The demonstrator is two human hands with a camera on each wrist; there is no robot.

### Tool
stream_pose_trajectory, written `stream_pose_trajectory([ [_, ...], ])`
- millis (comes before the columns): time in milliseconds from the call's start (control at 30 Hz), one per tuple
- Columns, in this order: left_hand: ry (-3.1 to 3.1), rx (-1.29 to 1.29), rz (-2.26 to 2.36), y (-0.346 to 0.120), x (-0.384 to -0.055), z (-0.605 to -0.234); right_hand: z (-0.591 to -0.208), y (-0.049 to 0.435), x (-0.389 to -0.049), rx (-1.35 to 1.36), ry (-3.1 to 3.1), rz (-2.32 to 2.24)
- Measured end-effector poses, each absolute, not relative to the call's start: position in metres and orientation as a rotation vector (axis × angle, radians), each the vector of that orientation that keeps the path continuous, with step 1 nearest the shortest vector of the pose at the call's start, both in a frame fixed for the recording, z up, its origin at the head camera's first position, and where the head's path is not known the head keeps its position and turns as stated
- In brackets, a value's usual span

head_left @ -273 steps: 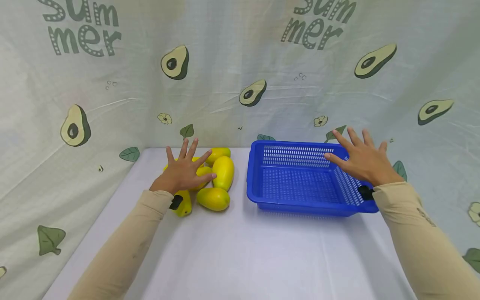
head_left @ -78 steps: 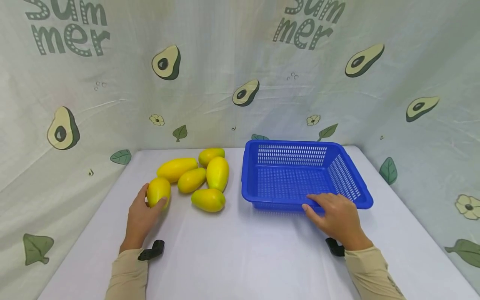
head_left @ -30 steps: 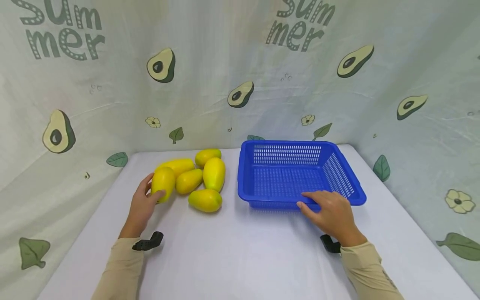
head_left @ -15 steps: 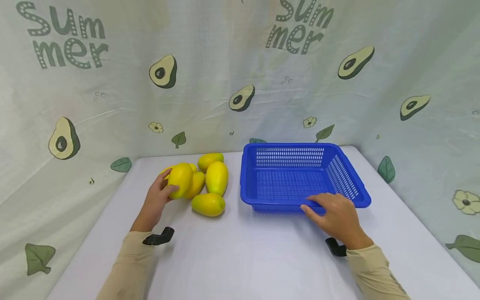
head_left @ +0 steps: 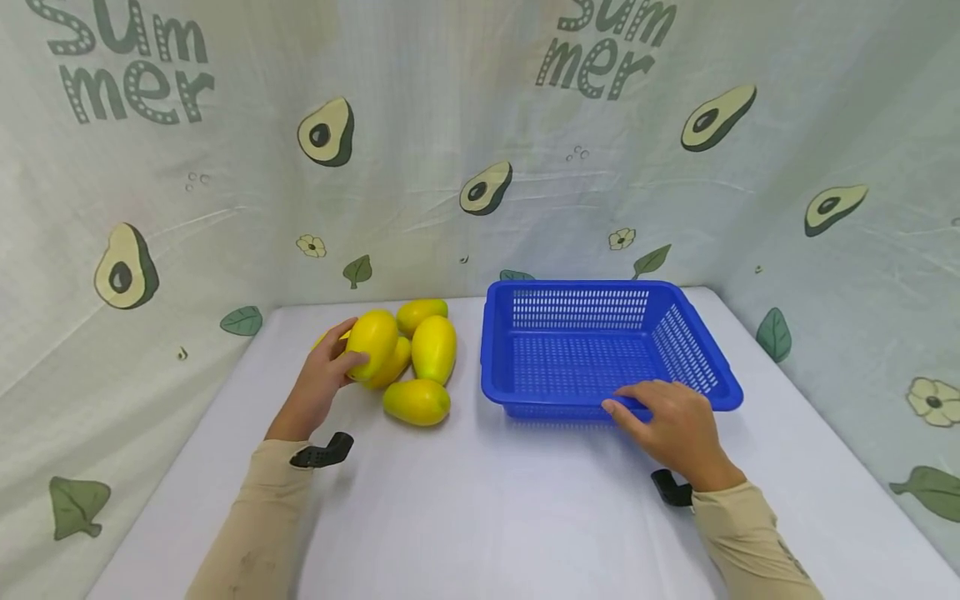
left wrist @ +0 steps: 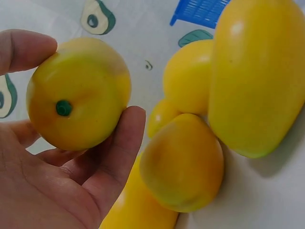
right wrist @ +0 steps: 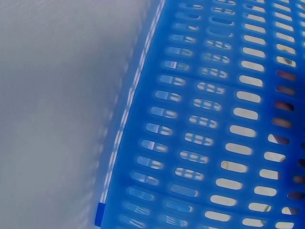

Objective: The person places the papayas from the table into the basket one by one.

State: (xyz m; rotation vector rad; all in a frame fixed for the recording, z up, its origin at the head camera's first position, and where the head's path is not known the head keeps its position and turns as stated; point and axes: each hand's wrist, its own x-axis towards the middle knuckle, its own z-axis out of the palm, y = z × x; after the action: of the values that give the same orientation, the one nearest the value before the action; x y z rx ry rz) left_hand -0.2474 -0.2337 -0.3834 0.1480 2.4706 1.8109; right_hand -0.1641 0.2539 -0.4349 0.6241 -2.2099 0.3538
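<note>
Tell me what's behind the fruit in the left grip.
Head view: past the held fruit, a partly hidden fruit shows at its right and a sliver of another yellow fruit at its left; the rest is covered.

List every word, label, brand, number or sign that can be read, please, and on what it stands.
"sum mer": avocado-print cloth, upper left, slightly cut by the picture's edge.
"sum mer": same cloth, upper right, top cut off.
Right sleeve: dark mark, too small to read.
</note>
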Motion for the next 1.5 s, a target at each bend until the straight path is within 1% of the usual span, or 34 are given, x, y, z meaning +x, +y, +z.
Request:
stream_pose_trajectory([
  [200,2.485,0.183,1.804,-0.233,-0.252,-0.375,-0.433,0.254,-0.168,0.617,-2.18,0.356],
  [533,2.452,0.228,1.785,-0.222,-0.253,-0.372,-0.438,0.255,-0.172,0.638,-2.171,0.35],
  [733,2.451,0.3,1.735,-0.206,-0.262,-0.365,-0.444,0.258,-0.171,0.616,-2.147,0.346],
  [967,2.441,0.293,1.689,-0.183,-0.268,-0.356,-0.441,0.256,-0.171,0.624,-2.165,0.347],
  [1233,2.417,0.407,1.657,-0.152,-0.272,-0.346,-0.443,0.259,-0.171,0.635,-2.154,0.344],
  [1500,2.499,0.45,1.539,-0.133,-0.282,-0.337,-0.442,0.258,-0.171,0.639,-2.154,0.352],
])
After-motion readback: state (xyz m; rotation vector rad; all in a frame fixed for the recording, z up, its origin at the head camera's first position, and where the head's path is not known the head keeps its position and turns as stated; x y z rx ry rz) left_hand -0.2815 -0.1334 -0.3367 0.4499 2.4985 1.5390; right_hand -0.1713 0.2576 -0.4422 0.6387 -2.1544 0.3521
